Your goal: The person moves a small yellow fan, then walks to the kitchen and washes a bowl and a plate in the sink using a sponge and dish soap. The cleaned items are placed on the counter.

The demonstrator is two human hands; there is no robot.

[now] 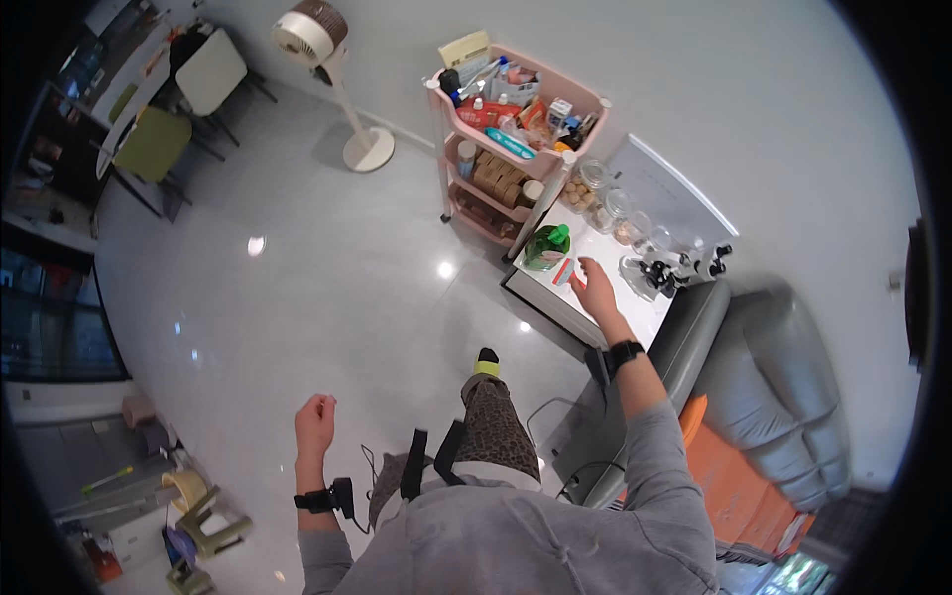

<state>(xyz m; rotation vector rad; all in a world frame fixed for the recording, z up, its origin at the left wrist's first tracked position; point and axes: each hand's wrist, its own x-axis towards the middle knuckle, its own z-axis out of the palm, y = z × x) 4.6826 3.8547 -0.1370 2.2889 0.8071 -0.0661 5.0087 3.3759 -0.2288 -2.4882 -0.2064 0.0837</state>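
My right hand (596, 290) reaches over a white-topped cabinet (632, 316), its fingers around the red part of a small red-and-pale-grey object (565, 273). What that object is, the picture does not settle. Beside it stands a green plastic bottle (547, 249) with a bright green cap. To the right of the hand is a white-and-black microscope (673, 271). Several glass jars (616, 208) line the cabinet's back, some with contents. My left hand (315, 424) hangs over the floor on the other side, fingers curled, with nothing visible in it.
A pink tiered trolley (520, 152) full of packets and bottles adjoins the cabinet. A pedestal fan (357, 134) stands by the wall. At right is a grey leather sofa (751, 387) with an orange cover (744, 483). Chairs (152, 145) and a green stool (212, 524) stand at left.
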